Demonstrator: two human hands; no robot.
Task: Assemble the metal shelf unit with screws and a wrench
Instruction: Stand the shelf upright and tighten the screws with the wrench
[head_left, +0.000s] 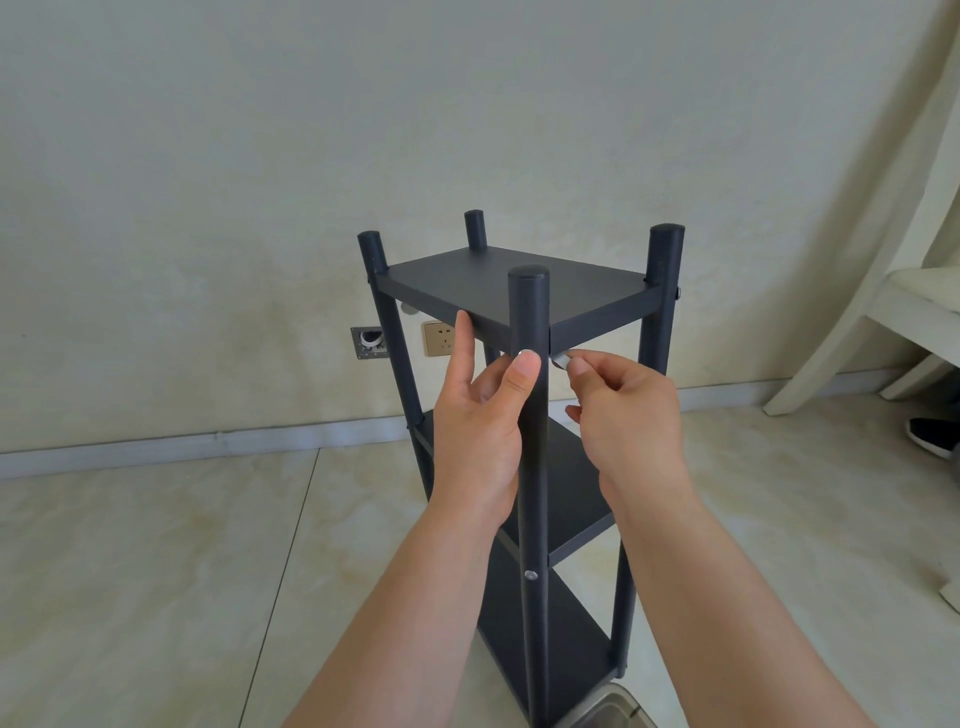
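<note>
A dark grey metal shelf unit (519, 283) stands upright on the floor, with three boards and round posts at its corners. My left hand (480, 415) grips the nearest post (535, 467) just under the top board, thumb on the post and fingers touching the board's edge. My right hand (623, 410) pinches a small silver wrench (560, 359) against the right side of that post, at the top board's level. A silver screw head (530, 574) shows lower on the same post, by the middle board.
A tiled floor lies around the shelf unit, with a wall close behind it. A wall socket (440, 338) and an open wall box (370, 343) sit low on the wall. A white chair (883, 312) stands at the right, a black shoe (932, 435) beside it.
</note>
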